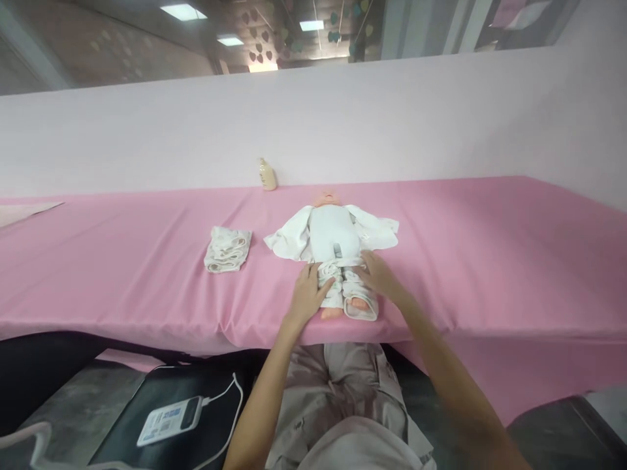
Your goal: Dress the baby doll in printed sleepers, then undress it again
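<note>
A baby doll (329, 198) lies on its back, head toward the wall, in a white top (334, 232) with wide sleeves spread to both sides. Pale patterned baby pants (330, 290) cover its legs, bunched in folds, with the waistband around the hips. My left hand (307, 295) pinches the pants at their left side, thumb across the left leg. My right hand (381, 275) has its fingers closed on the waistband at the right side. One bare foot (332, 313) sticks out of the left leg; the other foot (359, 303) shows inside the right cuff.
A pink cloth (465, 261) covers the table. Left of the doll lies a folded patterned cloth (228, 249). By the wall stands a cream-coloured bottle (267, 175). Below the table edge, a white power bank (169, 421) with a cable rests on a black chair (132, 408).
</note>
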Available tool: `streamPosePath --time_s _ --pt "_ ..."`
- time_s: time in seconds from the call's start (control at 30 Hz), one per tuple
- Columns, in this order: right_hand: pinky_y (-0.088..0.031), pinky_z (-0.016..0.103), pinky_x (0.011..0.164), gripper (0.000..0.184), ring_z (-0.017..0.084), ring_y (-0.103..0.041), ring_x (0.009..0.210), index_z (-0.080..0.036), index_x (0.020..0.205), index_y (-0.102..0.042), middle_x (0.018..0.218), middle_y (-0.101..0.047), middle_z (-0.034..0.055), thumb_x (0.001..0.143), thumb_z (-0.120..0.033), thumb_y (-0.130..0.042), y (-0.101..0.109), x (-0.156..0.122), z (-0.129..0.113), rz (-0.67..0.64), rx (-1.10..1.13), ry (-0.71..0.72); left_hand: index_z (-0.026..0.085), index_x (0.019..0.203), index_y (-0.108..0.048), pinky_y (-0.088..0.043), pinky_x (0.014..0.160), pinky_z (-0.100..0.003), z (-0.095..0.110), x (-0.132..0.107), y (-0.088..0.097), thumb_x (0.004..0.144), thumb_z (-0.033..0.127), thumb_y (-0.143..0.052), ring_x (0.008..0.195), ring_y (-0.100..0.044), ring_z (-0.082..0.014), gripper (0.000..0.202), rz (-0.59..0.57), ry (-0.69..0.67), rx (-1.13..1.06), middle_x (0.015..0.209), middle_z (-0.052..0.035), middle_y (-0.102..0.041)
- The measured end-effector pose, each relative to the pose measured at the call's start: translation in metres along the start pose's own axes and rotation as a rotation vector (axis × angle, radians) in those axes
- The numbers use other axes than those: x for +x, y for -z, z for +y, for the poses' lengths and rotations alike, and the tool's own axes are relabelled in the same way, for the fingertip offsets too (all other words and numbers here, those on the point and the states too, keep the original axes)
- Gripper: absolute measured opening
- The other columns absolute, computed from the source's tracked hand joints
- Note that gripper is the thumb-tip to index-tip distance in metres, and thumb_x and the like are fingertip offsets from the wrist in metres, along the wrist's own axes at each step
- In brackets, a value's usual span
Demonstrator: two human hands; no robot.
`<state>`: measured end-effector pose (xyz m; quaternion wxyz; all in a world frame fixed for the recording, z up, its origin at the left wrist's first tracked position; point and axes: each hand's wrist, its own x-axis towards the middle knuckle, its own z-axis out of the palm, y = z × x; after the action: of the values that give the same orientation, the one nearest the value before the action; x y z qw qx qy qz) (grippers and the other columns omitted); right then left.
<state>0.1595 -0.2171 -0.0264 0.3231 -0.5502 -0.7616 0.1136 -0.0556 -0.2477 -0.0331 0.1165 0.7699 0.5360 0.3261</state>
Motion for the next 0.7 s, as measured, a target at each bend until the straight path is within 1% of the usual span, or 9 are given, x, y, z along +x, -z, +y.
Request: streamPosePath --time_s 0.07,0.13,0.23,0.3,0.37,0.53,0.57,0.63,0.7 --pt "-0.046 0.041 0.085 0.034 0.025 -0.057 0.099 -0.022 0.113 -0.049 0.110 -0.058 0.0095 0.088 -0.045 -0.045 0.008 -0.032 -0.010 -0.104 0.109 -0.058 0.021 0.118 -0.048 -0.042 0.092 -0.041 0.002 -0.004 -0.007 0.090 0.047 -0.041 0.107 -0.053 -0.0261 0.039 0.064 0.031 0.004 0.112 -0.0101 -0.055" --pt "-0.046 0.042 0.089 0.053 0.027 -0.053 0.108 -0.024 0.124 -0.043 0.120 -0.054 0.0103 0.081 -0.055 -0.052 0.012 -0.056 -0.018 -0.158 0.151 -0.113 0.021 0.110 -0.051 -0.043 0.088 -0.043 0.005 -0.004 -0.013 0.090 0.045 -0.043 0.101 -0.054 -0.0276 0.032 0.105 0.065 0.048 0.105 -0.0104 -0.059" --pt "-0.040 0.047 0.099 0.090 0.032 -0.039 0.127 -0.023 0.135 -0.031 0.139 -0.039 0.0143 0.063 -0.062 -0.068 0.010 -0.075 -0.023 -0.197 0.163 -0.131 0.020 0.101 -0.053 -0.043 0.082 -0.046 0.010 -0.004 -0.015 0.090 0.043 -0.043 0.093 -0.055 -0.0303 0.027 0.098 0.094 0.128 0.096 -0.0113 -0.061" --pt "-0.039 0.047 0.100 0.097 0.033 -0.035 0.130 -0.022 0.136 -0.029 0.142 -0.035 0.0152 0.058 -0.062 -0.072 0.006 -0.078 -0.023 -0.194 0.187 -0.126 0.020 0.101 -0.052 -0.043 0.082 -0.046 0.010 -0.008 -0.011 0.090 0.044 -0.043 0.092 -0.055 -0.0300 0.028 0.067 0.082 0.099 0.096 -0.0105 -0.062" --pt "-0.041 0.047 0.099 0.083 0.032 -0.039 0.127 -0.022 0.129 -0.036 0.136 -0.040 0.0144 0.062 -0.058 -0.071 0.000 -0.079 -0.023 -0.124 0.203 -0.123 0.021 0.101 -0.051 -0.044 0.083 -0.043 0.010 -0.016 -0.002 0.088 0.047 -0.045 0.094 -0.055 -0.0274 0.030 0.023 0.061 -0.011 0.099 -0.0087 -0.060" --pt "-0.047 0.044 0.089 0.030 0.029 -0.051 0.109 -0.026 0.098 -0.051 0.113 -0.054 0.0100 0.076 -0.044 -0.062 -0.017 -0.089 -0.029 0.099 0.171 -0.051 0.025 0.110 -0.047 -0.047 0.081 -0.036 0.015 -0.051 0.013 0.075 0.051 -0.063 0.099 -0.054 -0.0233 0.047 -0.090 0.039 -0.220 0.108 -0.0063 -0.056" --pt "-0.047 0.044 0.085 0.022 0.029 -0.052 0.104 -0.026 0.093 -0.052 0.106 -0.056 0.0100 0.077 -0.040 -0.060 -0.020 -0.093 -0.031 0.132 0.135 -0.032 0.026 0.108 -0.048 -0.047 0.080 -0.037 0.018 -0.057 0.012 0.072 0.051 -0.066 0.098 -0.055 -0.0236 0.047 -0.069 0.044 -0.210 0.106 -0.0059 -0.056" --pt "-0.047 0.045 0.079 0.007 0.030 -0.054 0.091 -0.026 0.081 -0.053 0.090 -0.058 0.0103 0.078 -0.032 -0.055 -0.026 -0.102 -0.035 0.203 0.045 0.002 0.025 0.093 -0.050 -0.046 0.075 -0.038 0.023 -0.065 0.006 0.072 0.046 -0.067 0.091 -0.055 -0.0240 0.034 0.018 0.050 -0.150 0.095 -0.0049 -0.058" --pt "-0.045 0.045 0.073 0.006 0.029 -0.053 0.078 -0.027 0.072 -0.051 0.075 -0.057 0.0097 0.078 -0.025 -0.048 -0.030 -0.111 -0.040 0.300 -0.024 0.025 0.024 0.076 -0.048 -0.043 0.070 -0.038 0.026 -0.071 -0.002 0.076 0.035 -0.062 0.081 -0.054 -0.0236 0.018 0.117 0.023 -0.064 0.081 -0.0038 -0.059"
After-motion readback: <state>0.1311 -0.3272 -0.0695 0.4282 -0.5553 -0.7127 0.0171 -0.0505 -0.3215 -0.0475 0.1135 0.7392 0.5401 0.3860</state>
